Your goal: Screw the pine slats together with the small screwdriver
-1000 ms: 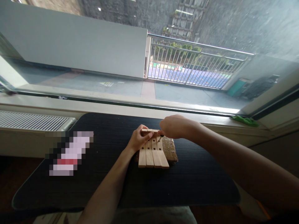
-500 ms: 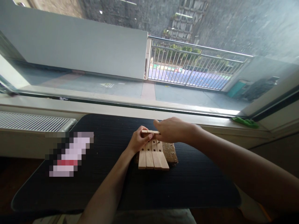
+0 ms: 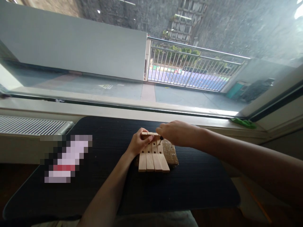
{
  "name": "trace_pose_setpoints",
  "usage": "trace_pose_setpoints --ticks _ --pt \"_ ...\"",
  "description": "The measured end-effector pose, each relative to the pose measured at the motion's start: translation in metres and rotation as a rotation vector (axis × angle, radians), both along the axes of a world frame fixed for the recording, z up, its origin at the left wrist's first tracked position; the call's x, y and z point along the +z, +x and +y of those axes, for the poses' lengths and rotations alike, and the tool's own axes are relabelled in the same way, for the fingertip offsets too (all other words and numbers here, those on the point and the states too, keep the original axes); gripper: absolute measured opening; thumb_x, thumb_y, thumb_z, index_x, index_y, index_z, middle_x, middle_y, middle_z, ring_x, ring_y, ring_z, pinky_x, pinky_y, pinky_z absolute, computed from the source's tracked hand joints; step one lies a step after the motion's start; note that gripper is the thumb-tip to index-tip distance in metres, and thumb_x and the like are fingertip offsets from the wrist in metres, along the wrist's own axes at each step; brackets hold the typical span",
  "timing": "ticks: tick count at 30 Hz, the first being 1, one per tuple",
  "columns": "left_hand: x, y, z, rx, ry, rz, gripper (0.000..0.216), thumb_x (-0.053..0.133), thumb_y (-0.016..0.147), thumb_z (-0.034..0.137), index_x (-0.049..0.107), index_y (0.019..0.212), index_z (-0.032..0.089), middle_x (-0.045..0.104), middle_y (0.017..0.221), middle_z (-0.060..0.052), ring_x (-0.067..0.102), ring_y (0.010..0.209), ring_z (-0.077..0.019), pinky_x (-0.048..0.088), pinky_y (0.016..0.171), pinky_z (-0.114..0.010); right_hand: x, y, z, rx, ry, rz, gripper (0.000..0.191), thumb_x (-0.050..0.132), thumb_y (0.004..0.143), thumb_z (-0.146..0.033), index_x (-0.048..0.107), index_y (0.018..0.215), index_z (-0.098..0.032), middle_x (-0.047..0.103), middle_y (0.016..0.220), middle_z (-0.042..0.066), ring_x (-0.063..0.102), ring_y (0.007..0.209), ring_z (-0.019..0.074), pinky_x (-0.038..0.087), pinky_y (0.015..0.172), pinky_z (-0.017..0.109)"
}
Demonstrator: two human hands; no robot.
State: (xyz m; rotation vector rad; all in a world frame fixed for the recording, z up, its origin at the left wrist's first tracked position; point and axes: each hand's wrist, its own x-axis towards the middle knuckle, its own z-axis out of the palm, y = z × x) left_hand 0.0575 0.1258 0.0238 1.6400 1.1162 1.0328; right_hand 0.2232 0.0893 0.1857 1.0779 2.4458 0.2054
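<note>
Several pale wooden slats [image 3: 153, 160] with dark round holes lie side by side, fanning out toward me, on a rough brown block [image 3: 170, 153]. My left hand [image 3: 137, 143] grips the far left end of the slats, thumb on top and fingers around the edge. Over the far right end, my right hand [image 3: 176, 132] is closed around what looks like a screwdriver [image 3: 161, 138]. Its dark lower part and thin shaft show below the fingers, the tip at a hole in the rightmost slat. The rest of its handle is hidden in the hand.
The black table [image 3: 104, 183] stands against a windowsill [image 3: 113, 113]. A blurred-out pinkish item [image 3: 67, 157] lies on its left side. Beyond the left edge is a white radiator [image 3: 33, 124]. A green cloth [image 3: 243, 123] rests on the sill at the right.
My right hand has tilted and lifted slightly, so the tool's dark part and shaft now show. The left hand keeps its hold on the slats. The whole view has shifted a little.
</note>
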Motion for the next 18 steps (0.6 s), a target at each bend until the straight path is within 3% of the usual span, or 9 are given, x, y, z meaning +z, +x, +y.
trace_pose_setpoints --ticks 18 --pt "-0.0031 0.0002 0.0007 0.000 0.010 0.004 0.035 0.068 0.072 0.049 0.056 0.084 0.018 0.060 0.069 0.001 0.055 0.064 -0.0146 0.042 0.058 -0.024 -0.0014 -0.0014 0.0050 -0.204 -0.114 0.125 0.028 0.052 0.086 -0.006 0.063 0.109 -0.017 0.072 0.085 0.012 0.066 0.073 0.0244 0.036 0.056 0.032"
